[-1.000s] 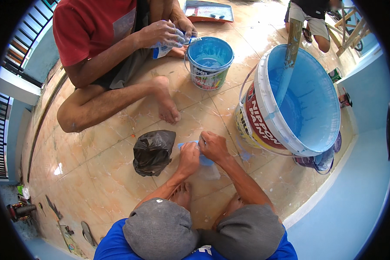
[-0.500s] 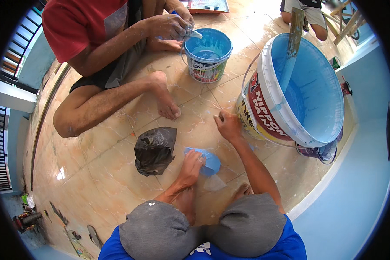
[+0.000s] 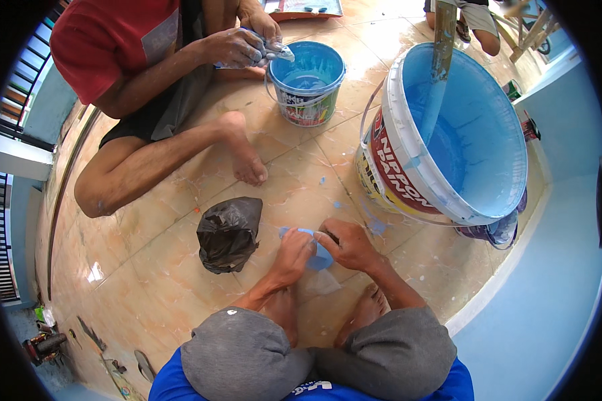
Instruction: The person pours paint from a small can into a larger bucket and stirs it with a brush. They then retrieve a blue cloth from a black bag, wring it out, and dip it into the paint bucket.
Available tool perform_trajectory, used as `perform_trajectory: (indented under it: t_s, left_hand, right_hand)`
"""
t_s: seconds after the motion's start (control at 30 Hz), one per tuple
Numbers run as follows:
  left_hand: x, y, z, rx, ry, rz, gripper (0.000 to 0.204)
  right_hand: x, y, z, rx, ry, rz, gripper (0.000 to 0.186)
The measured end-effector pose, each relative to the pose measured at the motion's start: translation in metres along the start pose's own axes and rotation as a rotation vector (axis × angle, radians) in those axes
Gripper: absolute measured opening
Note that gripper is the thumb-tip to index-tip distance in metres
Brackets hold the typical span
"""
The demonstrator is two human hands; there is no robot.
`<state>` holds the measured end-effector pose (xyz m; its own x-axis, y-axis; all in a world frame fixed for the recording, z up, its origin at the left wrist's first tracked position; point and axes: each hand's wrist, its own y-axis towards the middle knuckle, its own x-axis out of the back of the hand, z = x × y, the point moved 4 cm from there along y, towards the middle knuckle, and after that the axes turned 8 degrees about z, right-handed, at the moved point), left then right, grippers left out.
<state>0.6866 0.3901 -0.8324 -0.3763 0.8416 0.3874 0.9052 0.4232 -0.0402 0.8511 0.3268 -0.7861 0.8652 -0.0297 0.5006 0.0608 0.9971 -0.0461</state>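
Low over the floor, between my feet and a crumpled black plastic bag [image 3: 229, 235], my left hand [image 3: 293, 255] is closed on a light-blue, curved thin piece [image 3: 320, 258]. Its exact kind does not show, as fingers cover much of it. My right hand [image 3: 349, 244] meets the same piece from the right, fingertips closed at its upper edge. Under it a whitish translucent scrap [image 3: 324, 284] lies on the tiles. The black bag stands just left of my left hand, its inside hidden.
A large white paint bucket [image 3: 408, 167], coated blue inside, stands at right with a stained stick [image 3: 441, 63]. Across from me a person in a red shirt [image 3: 110, 50] works beside a smaller blue paint pail [image 3: 308, 83]. Blue smears [image 3: 376, 226] mark the tiles.
My right hand has moved from beside the large bucket down and left to the light-blue piece. My left hand keeps its hold. The other person's hands have shifted slightly.
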Motion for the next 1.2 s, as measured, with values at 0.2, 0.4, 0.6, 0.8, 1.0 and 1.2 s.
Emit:
perform_trajectory:
  t_s: [0.2, 0.4, 0.6, 0.8, 1.0, 1.2]
  left_hand:
    - [-0.002, 0.000, -0.011, -0.061, 0.053, -0.013, 0.017]
    - [0.003, 0.000, -0.024, -0.159, 0.024, -0.128, 0.017]
    - [0.014, 0.006, -0.040, -0.243, 0.048, -0.115, 0.014]
    - [0.022, 0.011, -0.055, -0.293, 0.013, -0.102, 0.009]
    - [0.021, 0.011, -0.065, -0.322, -0.001, -0.090, 0.005]
    - [0.021, 0.012, -0.071, -0.380, 0.008, -0.063, 0.004]
  right_hand:
    - [-0.029, -0.008, -0.022, -0.337, 0.710, -0.011, 0.023]
    - [-0.020, -0.010, 0.011, -0.420, 1.363, -0.175, 0.023]
    - [0.003, -0.015, 0.041, -0.400, 1.401, -0.264, 0.025]
    - [0.017, -0.015, 0.063, -0.368, 1.382, -0.270, 0.025]
    - [0.032, -0.017, 0.081, -0.203, 1.276, -0.277, 0.028]
    - [0.042, -0.020, 0.089, -0.126, 1.283, -0.278, 0.030]
